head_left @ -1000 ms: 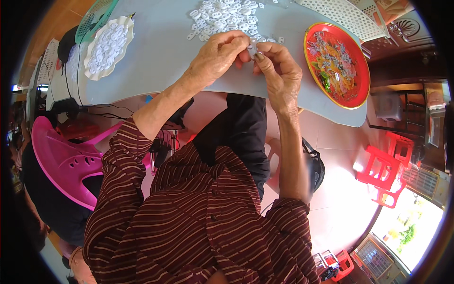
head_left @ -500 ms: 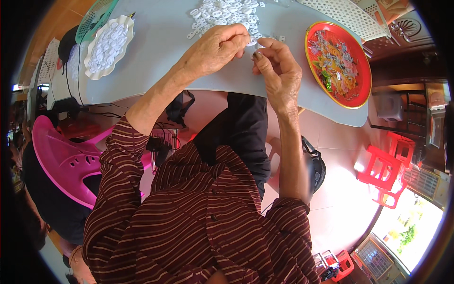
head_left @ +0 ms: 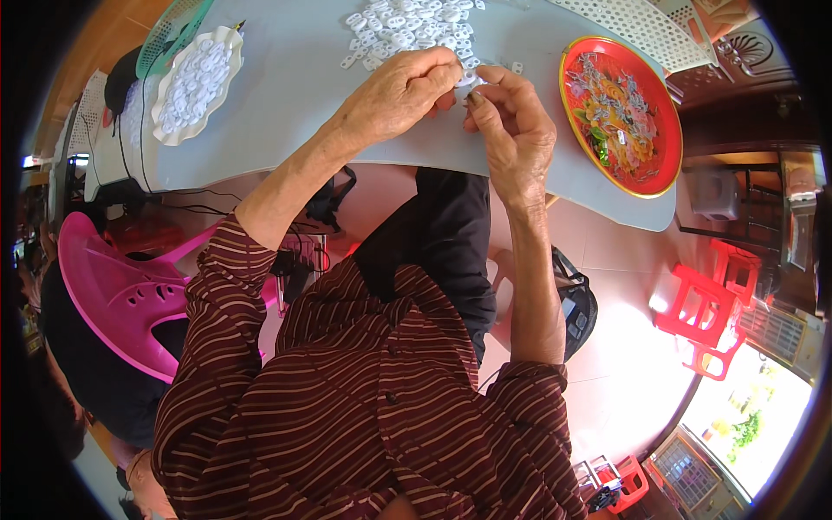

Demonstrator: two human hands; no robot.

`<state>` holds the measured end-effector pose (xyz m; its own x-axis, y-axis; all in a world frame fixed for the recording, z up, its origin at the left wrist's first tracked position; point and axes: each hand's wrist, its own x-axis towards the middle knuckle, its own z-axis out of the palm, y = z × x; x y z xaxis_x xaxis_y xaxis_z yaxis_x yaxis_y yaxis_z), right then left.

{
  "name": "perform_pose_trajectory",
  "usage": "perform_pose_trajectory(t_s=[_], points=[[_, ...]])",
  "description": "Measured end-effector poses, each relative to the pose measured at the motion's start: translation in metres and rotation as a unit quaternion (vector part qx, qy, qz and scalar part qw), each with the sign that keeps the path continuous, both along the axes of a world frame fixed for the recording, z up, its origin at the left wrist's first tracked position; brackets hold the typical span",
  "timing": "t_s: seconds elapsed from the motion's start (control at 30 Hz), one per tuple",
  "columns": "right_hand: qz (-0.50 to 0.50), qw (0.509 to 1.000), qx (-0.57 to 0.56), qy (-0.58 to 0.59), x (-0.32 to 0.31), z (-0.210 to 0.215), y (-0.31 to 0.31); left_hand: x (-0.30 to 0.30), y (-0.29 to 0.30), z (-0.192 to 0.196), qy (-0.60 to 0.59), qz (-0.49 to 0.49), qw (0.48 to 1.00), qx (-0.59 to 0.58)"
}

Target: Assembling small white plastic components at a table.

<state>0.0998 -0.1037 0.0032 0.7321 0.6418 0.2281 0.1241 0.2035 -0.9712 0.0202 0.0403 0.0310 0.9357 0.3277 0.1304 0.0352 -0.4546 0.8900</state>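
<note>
Over the grey table my left hand is closed in a pinch on a small white plastic piece. My right hand meets it from the other side, thumb and forefinger bent together at the piece's edge. Whatever the right fingertips hold is too small to make out. Just beyond both hands lies a loose pile of similar white plastic pieces, each with openings in it. Off to the right, a round red tray with a gold rim and flower print holds many small silvery bits.
A scalloped white dish heaped with white pieces is at the left, near a green basket. A white perforated basket stands at the far right. Below the table are a pink chair, a black bag and red stools.
Both hands have shifted very slightly to the right, fingertips still together. The white piece between them shows more plainly now.
</note>
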Motion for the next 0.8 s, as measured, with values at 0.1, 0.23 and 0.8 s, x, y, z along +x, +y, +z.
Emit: perform_pose_trajectory(t_s=[0.1, 0.23, 0.8], points=[[0.006, 1.0, 0.002, -0.003, 0.0, 0.001, 0.0, 0.001, 0.002, -0.003, -0.018, -0.004, 1.0, 0.023], [0.005, 1.0, 0.002, -0.005, 0.0, -0.001, 0.0, 0.003, 0.005, 0.001, 0.003, -0.045, 0.997, 0.066], [0.04, 0.999, -0.016, -0.001, -0.002, 0.003, -0.001, -0.002, -0.011, -0.014, -0.062, 0.007, 0.998, 0.024]])
